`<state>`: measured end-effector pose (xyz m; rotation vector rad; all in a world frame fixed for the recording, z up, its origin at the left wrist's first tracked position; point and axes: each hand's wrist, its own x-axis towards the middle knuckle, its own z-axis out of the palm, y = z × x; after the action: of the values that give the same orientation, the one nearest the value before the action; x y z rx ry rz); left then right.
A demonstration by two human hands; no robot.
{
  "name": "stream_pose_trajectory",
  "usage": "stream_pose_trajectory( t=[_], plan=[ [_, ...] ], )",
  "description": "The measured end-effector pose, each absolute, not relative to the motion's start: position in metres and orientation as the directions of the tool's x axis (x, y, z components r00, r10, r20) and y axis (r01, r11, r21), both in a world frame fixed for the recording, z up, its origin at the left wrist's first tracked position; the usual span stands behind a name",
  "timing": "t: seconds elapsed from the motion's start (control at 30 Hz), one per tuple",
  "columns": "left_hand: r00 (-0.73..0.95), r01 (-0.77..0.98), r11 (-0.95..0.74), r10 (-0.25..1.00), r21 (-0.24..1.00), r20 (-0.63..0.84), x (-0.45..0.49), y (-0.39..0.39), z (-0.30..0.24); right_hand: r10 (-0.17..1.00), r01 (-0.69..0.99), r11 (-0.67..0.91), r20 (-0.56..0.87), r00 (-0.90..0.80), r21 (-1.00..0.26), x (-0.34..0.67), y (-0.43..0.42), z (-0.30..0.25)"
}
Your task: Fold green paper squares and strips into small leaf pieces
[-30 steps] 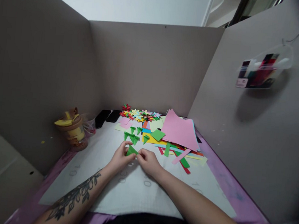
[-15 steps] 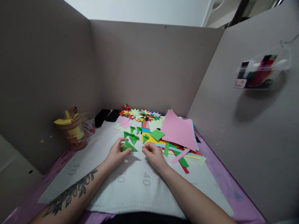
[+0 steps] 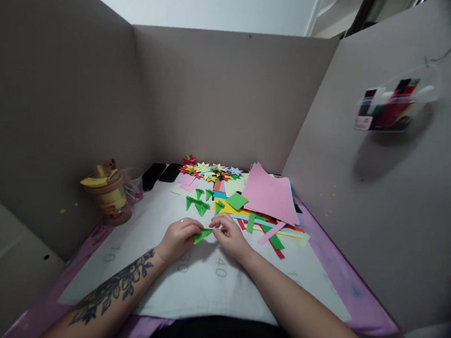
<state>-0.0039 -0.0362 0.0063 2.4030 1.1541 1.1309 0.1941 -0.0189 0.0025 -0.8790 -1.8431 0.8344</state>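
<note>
A folded piece of green paper (image 3: 202, 236) is held just above the white mat, between my two hands. My left hand (image 3: 179, 238) pinches its left end, fingers closed. At the paper's right tip, my right hand (image 3: 230, 236) has thumb and fingers pressed together on the point. Several small folded green paper pieces (image 3: 201, 208) lie on the mat just beyond my hands. Farther right, a flat green paper square (image 3: 237, 201) rests on top of other coloured paper.
Folded paper stars (image 3: 209, 171) are heaped at the back. Pink sheets (image 3: 269, 194) and coloured strips (image 3: 271, 233) lie to the right. Two black phones (image 3: 170, 173), a clear cup (image 3: 133, 183) and a decorated pot (image 3: 109, 192) stand left. Grey partitions (image 3: 228, 95) enclose the table.
My left hand has turned over and moved right with the green paper, which now appears narrower and tilted. My right hand, apart from it before, now meets its right tip.
</note>
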Motion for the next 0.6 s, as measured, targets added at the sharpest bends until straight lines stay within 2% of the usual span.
stream_pose_trajectory(
  t=[0.23,0.47,0.6],
  plan=[
    [0.365,0.553,-0.688,0.707,0.469,0.606,-0.0055,-0.0348,0.0031,0.812,0.213,0.526,0.412,-0.413,-0.823,0.1918,-0.0223,0.005],
    [0.233,0.541,-0.538,0.834,0.646,0.5,-0.0008,-0.0344,0.0042,0.809,0.205,0.542,0.442,-0.387,-0.815,0.1902,-0.0216,0.0037],
    [0.201,0.534,-0.469,0.878,0.703,0.434,0.0019,-0.0335,0.0041,0.812,0.232,0.561,0.473,-0.344,-0.794,0.1877,-0.0194,0.0016]
  ],
)
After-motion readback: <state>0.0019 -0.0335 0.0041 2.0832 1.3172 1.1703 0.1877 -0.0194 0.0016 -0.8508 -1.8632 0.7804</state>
